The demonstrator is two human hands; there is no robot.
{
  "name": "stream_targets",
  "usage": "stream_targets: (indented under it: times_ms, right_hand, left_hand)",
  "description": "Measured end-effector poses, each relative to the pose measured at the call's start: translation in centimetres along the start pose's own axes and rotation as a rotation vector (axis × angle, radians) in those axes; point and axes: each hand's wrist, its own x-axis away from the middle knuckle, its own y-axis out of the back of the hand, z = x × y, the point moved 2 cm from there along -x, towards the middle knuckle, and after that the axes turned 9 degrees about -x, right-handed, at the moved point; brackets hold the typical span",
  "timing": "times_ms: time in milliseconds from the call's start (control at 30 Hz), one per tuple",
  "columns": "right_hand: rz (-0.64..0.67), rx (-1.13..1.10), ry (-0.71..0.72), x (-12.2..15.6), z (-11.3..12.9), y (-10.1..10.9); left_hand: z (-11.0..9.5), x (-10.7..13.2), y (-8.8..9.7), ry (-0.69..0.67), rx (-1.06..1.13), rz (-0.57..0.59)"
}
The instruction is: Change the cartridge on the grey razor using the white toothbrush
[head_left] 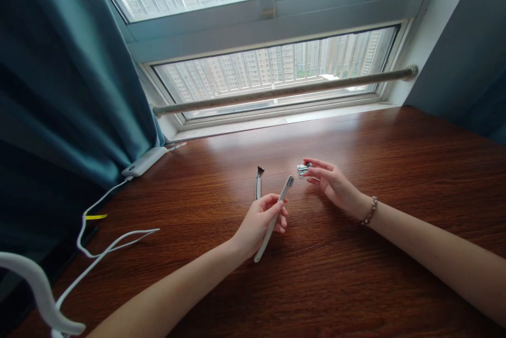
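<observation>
My left hand (261, 220) is closed round the handle of a white toothbrush (274, 217), whose dark bristle head points up and away at the table's middle. A second slim handle with a dark tip (258, 182), a razor handle by its look, lies on the wooden table (356, 274) just beyond that hand. My right hand (332, 182), with a bead bracelet on its wrist, pinches a small shiny metal piece (302, 169) between thumb and fingertips, right of the toothbrush head.
A white power bank (144, 161) lies at the table's far left by the teal curtain (59, 90), with white cables (106, 245) trailing toward the near left edge. A window with a rail (284, 90) runs along the far side.
</observation>
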Motion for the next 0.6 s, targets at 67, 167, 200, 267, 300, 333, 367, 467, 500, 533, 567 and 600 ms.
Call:
stream_targets:
  times_ms: [67, 167, 200, 267, 300, 333, 367, 467, 500, 533, 567, 600]
  right_hand:
    - [-0.043, 0.033, 0.034, -0.4, 0.5, 0.4]
    - [-0.102, 0.101, 0.128, -0.9, 1.1, 1.0]
    - [-0.106, 0.131, 0.156, -1.0, 1.3, 1.2]
    - [-0.090, 0.192, 0.180, -1.3, 1.5, 1.7]
    - [-0.082, 0.218, 0.181, -1.4, 1.5, 1.9]
    - [-0.077, 0.235, 0.179, -1.6, 1.5, 2.1]
    - [-0.079, 0.244, 0.176, -1.7, 1.5, 2.3]
    - [-0.112, 0.233, 0.178, -2.0, 1.4, 3.0]
    - [-0.125, 0.227, 0.179, -2.2, 1.3, 3.2]
    - [-0.133, 0.222, 0.180, -2.3, 1.2, 3.4]
    - [-0.139, 0.218, 0.181, -2.4, 1.1, 3.5]
    - [-0.142, 0.214, 0.182, -2.5, 1.0, 3.7]
  left_hand:
    - [-0.2, 0.0, 0.1, 0.008, 0.007, -0.014]
    - [-0.2, -0.2, 0.3, 0.031, -0.004, -0.024]
    - [-0.1, -0.3, 0.4, 0.041, -0.021, -0.024]
    - [-0.1, -0.4, 0.5, 0.046, -0.079, -0.034]
    - [-0.1, -0.5, 0.5, 0.041, -0.121, -0.040]
    - [-0.1, -0.6, 0.6, 0.033, -0.167, -0.047]
    - [-0.2, -0.7, 0.6, 0.025, -0.215, -0.051]
    - [-0.3, -1.0, 0.5, 0.010, -0.367, -0.048]
    - [-0.3, -1.2, 0.5, -0.003, -0.429, -0.062]
    - [-0.3, -1.4, 0.6, -0.025, -0.499, -0.088]
    - [-0.3, -1.6, 0.6, -0.054, -0.577, -0.121]
    - [-0.3, -1.9, 0.6, -0.089, -0.653, -0.155]
